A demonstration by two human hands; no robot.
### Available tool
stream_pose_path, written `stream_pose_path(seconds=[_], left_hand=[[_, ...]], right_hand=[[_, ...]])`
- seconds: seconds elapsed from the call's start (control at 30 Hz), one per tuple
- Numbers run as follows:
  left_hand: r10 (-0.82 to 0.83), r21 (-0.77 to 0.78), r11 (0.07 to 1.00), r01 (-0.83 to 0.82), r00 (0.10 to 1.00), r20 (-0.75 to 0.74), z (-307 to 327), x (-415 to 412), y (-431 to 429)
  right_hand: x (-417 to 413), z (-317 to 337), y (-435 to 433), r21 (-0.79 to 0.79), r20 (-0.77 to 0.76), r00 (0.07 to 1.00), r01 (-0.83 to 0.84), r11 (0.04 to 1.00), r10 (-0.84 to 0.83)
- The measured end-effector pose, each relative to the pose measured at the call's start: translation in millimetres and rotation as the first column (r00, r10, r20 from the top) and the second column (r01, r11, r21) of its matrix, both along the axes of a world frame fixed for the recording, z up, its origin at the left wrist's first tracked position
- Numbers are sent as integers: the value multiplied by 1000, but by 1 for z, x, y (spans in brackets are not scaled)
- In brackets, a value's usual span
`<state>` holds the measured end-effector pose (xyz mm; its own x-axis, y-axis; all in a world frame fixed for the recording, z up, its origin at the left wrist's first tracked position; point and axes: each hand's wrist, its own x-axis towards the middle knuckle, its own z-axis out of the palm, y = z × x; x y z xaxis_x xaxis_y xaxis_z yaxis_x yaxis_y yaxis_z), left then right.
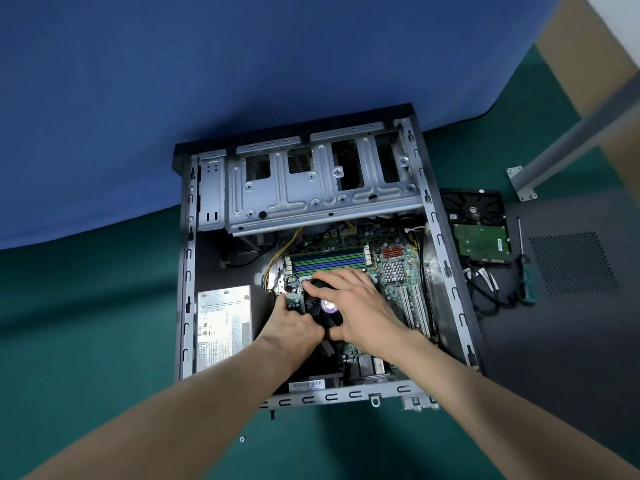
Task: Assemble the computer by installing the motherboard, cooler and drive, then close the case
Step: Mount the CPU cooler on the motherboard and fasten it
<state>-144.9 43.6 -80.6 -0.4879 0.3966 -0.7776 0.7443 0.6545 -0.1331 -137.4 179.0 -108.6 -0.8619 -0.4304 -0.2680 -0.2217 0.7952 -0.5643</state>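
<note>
Left hand (294, 323) and right hand (351, 304), grip clamped round the black purple-labelled fan cooler (328, 307), steady it over the green motherboard (398, 292), likely aligning its mounts.

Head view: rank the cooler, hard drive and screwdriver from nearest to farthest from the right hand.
1. Cooler: inside the case, directly under the right hand.
2. Hard drive: outside the case, on its right.
3. Screwdriver: farther right, beyond the drive.
</note>
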Motion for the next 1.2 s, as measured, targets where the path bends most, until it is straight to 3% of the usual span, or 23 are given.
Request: stream_pose_path(seconds=[0.37,0.7,0.87,0.97,1.1,1.13,1.2], left_hand=[[74,-30,997,-72,995,63,12,1,-3],[-10,-41,999,17,988,156,31,-1,-8],[11,138,990,-26,995,104,44,-8,-16],[8,199,980,-24,997,78,43,-11,-22],[-32,208,978,25,999,30,38,-6,-21],[-49,198,979,43,998,26,36,-5,-21],[-83,178,981,78,996,22,33,-3,-22]], right_hand=[[-1,9,-1,5,54,999,2,1000,-2],[-1,8,-2,4,63,998,-9,1000,8],[-2,8,2,-66,54,997,-58,996,61],[2,17,5,-165,18,999,51,985,-48],[16,32,11,-157,-161,955,223,962,-248],[18,38,12,-142,-104,968,213,967,-229],[20,45,14,-58,159,975,163,985,-152]])
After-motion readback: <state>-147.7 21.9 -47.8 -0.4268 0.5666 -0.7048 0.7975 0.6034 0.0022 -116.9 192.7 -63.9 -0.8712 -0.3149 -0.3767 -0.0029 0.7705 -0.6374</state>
